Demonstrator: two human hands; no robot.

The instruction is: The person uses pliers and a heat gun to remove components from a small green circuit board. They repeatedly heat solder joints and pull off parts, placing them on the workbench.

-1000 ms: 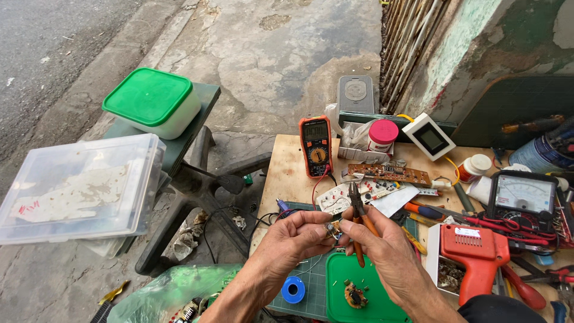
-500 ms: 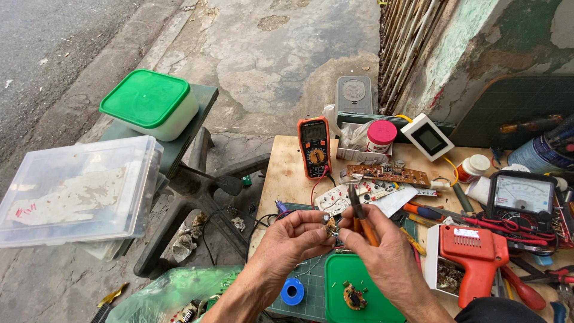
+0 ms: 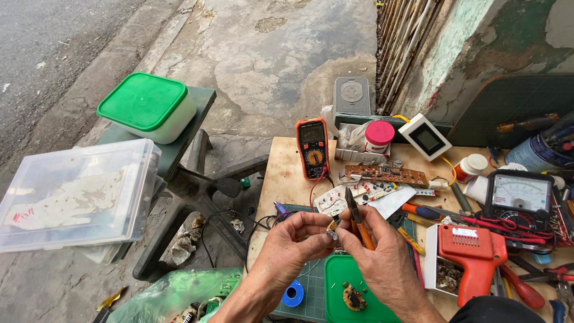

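Right hand gripping orange-handled pliers, long axis near-upright, tips up, left hand pinching small component, cluttered wooden surface, outdoor pavement.

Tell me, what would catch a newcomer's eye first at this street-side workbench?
Probably the two hands at the bottom centre: the left hand pinches a tiny part against the right hand, which grips orange-handled pliers. Next, the bright orange soldering gun at right on the cluttered wooden table, and the green-lidded tub on a stool at left.
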